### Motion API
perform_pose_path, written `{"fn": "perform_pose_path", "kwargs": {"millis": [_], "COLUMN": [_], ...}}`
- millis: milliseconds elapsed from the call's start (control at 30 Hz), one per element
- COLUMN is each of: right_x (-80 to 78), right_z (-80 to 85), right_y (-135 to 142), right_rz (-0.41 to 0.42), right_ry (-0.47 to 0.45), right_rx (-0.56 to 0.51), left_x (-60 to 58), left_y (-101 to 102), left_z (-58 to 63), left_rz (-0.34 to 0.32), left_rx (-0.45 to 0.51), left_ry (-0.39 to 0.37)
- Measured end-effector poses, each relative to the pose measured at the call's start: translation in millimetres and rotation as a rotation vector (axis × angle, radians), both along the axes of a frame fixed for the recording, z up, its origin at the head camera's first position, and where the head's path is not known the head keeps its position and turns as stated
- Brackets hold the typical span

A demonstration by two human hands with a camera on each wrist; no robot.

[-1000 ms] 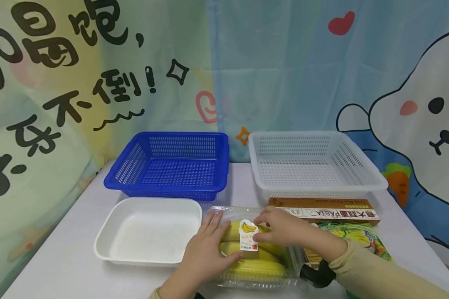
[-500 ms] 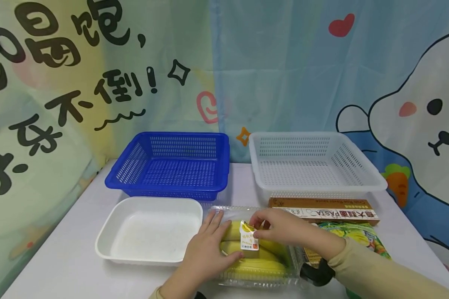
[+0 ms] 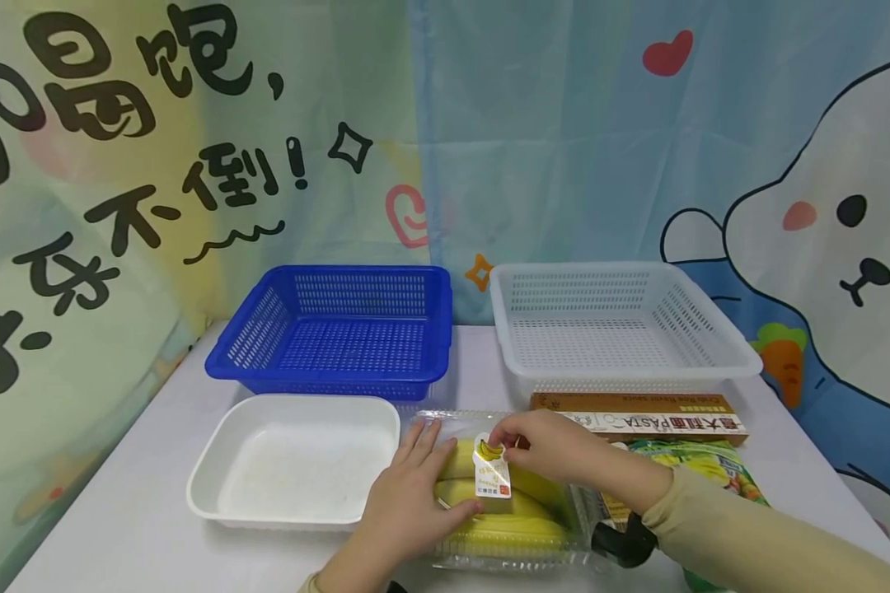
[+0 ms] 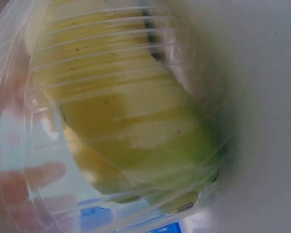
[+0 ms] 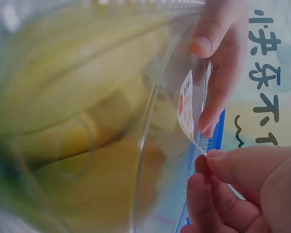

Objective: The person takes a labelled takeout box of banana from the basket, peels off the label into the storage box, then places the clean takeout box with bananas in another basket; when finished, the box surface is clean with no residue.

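White table (image 3: 148,511), blue basket (image 3: 341,383) toward far edge, I see left hand (image 3: 411,494) splayed on banana pack (image 3: 519,527), right hand (image 3: 549,445) pinching label (image 3: 493,478) end

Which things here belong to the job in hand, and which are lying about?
In the job:
white label with banana print, pinched by the right hand
clear plastic box under the left hand
yellow bananas inside it

Apparently lying about:
blue perforated plastic basket
white perforated plastic basket
shallow white rectangular tray
brown-and-white oblong pasta box
green printed bag
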State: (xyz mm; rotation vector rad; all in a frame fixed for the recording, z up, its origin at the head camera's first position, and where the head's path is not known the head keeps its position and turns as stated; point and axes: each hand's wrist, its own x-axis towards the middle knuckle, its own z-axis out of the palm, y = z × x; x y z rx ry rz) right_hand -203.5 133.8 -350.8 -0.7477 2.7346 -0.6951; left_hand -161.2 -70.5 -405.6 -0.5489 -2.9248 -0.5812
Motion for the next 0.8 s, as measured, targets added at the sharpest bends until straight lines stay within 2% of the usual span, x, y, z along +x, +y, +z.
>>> {"fn": "perform_pose_path", "kwargs": {"millis": [200, 467, 667, 800], "right_x": [3.6, 7.7, 8.9, 8.7], "right_z": [3.7, 14.1, 19.8, 21.6], "right_y": [0.3, 0.8, 3.5, 7.1], "right_rz": [0.014, 0.02, 0.007, -0.001], "right_ry": [0.045, 0.059, 0.069, 0.058], "right_rx": [-0.033, -0.101, -0.127, -0.135], "left_x": [-0.3, -0.5, -1.1, 2.1], "left_y": [-0.1, -1.3, -2.1, -3.6], "left_z": [-0.9, -0.4, -0.7, 5.5], "left_rz": [-0.005, -0.004, -0.002, 0.031], "left_rx": [0.004, 0.013, 0.027, 0.101], "left_ry": [0.007, 0.015, 0.077, 0.147]}}
